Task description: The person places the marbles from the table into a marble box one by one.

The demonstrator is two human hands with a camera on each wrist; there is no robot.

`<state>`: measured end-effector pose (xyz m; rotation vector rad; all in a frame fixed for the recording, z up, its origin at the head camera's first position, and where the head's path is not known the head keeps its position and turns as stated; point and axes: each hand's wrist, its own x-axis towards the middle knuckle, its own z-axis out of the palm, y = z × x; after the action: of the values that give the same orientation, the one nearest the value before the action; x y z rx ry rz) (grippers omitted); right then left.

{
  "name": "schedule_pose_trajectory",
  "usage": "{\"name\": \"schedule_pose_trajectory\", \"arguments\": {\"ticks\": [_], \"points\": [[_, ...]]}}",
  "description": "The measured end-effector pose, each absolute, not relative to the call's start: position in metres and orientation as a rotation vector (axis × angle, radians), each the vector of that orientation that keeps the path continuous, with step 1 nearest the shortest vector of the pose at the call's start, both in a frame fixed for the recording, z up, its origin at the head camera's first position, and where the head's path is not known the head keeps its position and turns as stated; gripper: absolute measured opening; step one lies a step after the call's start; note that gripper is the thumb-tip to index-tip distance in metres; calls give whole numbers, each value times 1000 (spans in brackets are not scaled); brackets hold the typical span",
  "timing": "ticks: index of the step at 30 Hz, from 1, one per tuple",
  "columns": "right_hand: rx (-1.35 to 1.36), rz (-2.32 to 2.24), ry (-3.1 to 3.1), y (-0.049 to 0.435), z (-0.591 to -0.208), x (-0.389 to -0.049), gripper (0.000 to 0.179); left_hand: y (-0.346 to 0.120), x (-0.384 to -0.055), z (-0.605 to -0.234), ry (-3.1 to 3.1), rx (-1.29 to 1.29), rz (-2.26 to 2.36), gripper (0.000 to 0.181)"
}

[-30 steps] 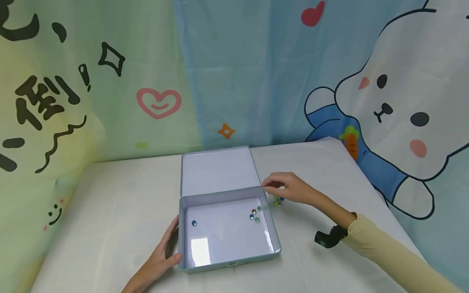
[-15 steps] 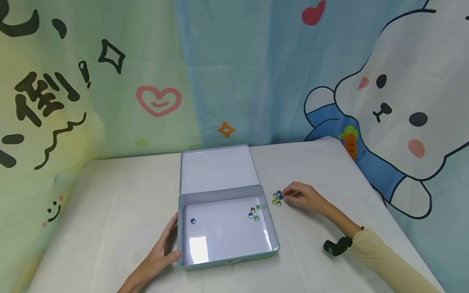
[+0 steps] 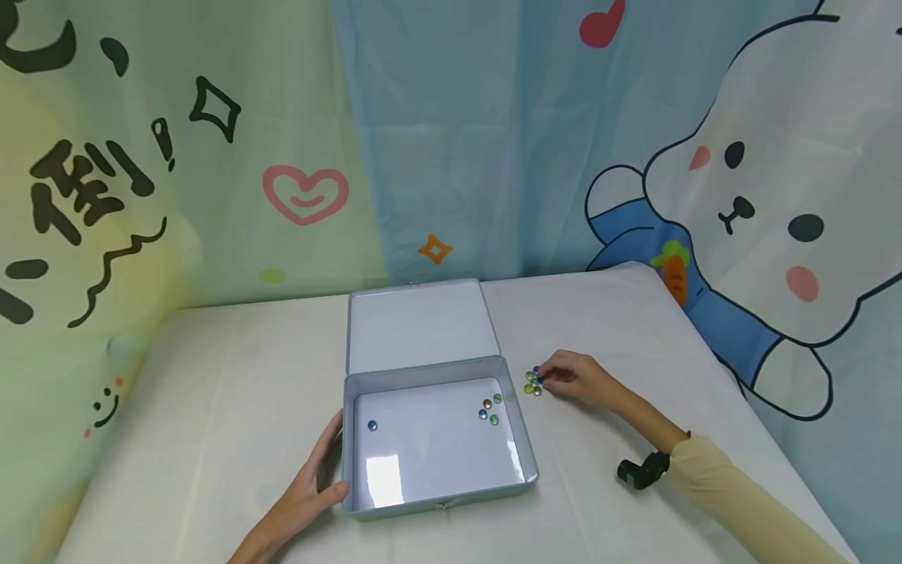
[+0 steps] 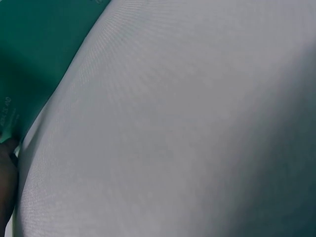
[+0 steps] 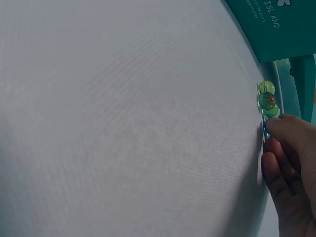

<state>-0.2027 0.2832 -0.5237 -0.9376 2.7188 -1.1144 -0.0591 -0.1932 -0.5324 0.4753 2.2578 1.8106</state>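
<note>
An uncovered tin box (image 3: 440, 505) stands on the table with its lid tipped back. Several glass marbles (image 3: 487, 404) lie at the right inside it, and a single blue marble (image 3: 372, 425) is at the left. My left hand (image 3: 304, 489) rests against the box's left wall, fingers extended and thumb near the front corner. Right of the box, a small cluster of green, yellowish and blue marbles (image 3: 529, 388) sits on the cloth. There my right hand (image 3: 581, 380) pinches a blue marble (image 5: 267, 127) between thumb and fingers, which partly hide it.
White cloth covers the table (image 3: 232, 392). The raised lid (image 3: 423, 325) leans behind the box. A printed curtain (image 3: 451, 141) hangs along the back and sides. A black wrist camera (image 3: 643, 471) sits on the right forearm.
My right hand has moved from above the box's right rim down and right to the marble cluster, and its fingers have closed on a blue marble. The left hand stays by the box.
</note>
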Motion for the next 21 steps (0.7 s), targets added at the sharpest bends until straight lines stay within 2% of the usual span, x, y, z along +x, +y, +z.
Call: {"name": "schedule_pose_trajectory", "arguments": {"ticks": [21], "points": [[-943,-1143,2733,285,-510,-205,17,-193,-59,-532,2261,455,1797,86]]}}
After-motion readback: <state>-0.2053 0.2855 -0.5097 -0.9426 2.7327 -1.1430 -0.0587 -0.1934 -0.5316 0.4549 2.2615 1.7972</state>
